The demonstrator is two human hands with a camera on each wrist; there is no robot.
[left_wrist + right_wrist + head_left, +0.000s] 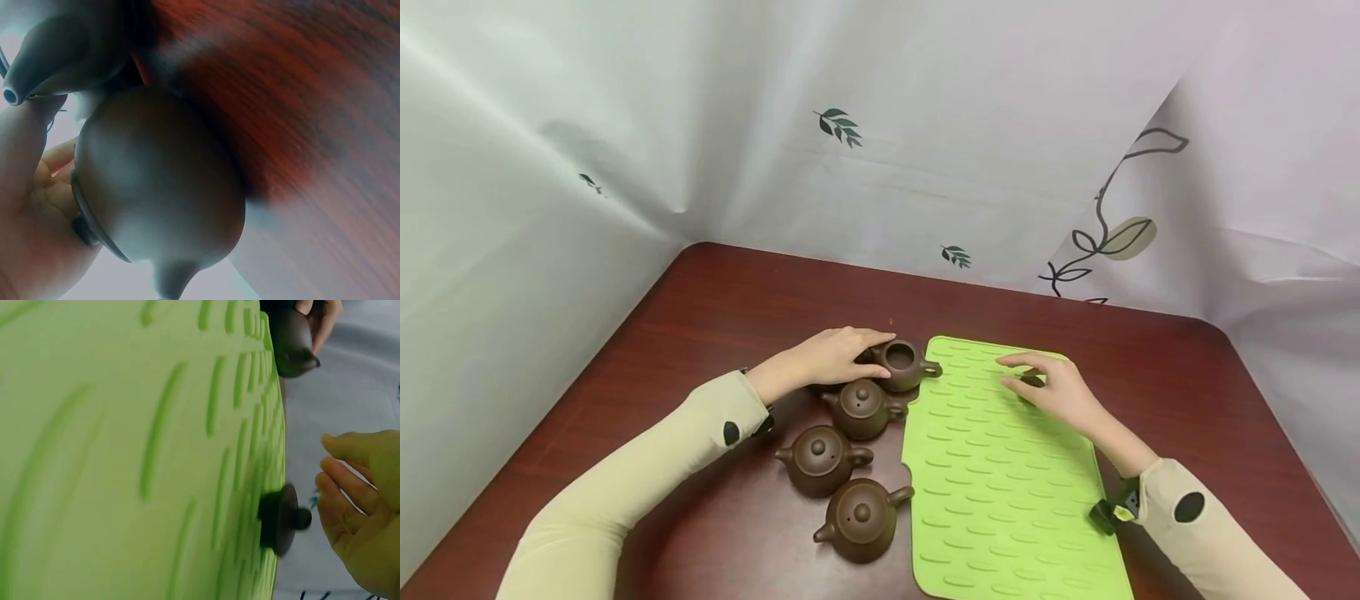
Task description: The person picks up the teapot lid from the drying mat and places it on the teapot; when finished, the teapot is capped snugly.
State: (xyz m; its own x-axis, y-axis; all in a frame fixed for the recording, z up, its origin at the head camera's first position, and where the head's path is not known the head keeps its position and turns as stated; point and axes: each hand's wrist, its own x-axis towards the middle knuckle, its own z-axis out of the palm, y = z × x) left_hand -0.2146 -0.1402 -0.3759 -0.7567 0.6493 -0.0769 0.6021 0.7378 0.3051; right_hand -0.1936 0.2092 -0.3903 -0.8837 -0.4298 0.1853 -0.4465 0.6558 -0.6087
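Note:
At the far end of the group, my left hand (838, 354) holds a dark brown teapot (906, 379) by its spout side, thumb and fingers on either side. Its top is uncovered, showing the round opening, and its handle points right, overlapping the mat's edge. My right hand (1060, 392) is over the green mat, fingers loosely spread. Below it a brown lid (287, 519) lies on the mat, knob up; in the right wrist view a gap separates it from the fingertips. A lidded teapot (159, 181) fills the left wrist view, close beside the left palm.
Three lidded teapots, the rear one (862, 410), the middle one (818, 475) and the front one (861, 533), stand left of the ridged green mat (1000, 500). All rest on a reddish-brown table (715, 292). White patterned curtains (880, 167) surround the table's back and sides.

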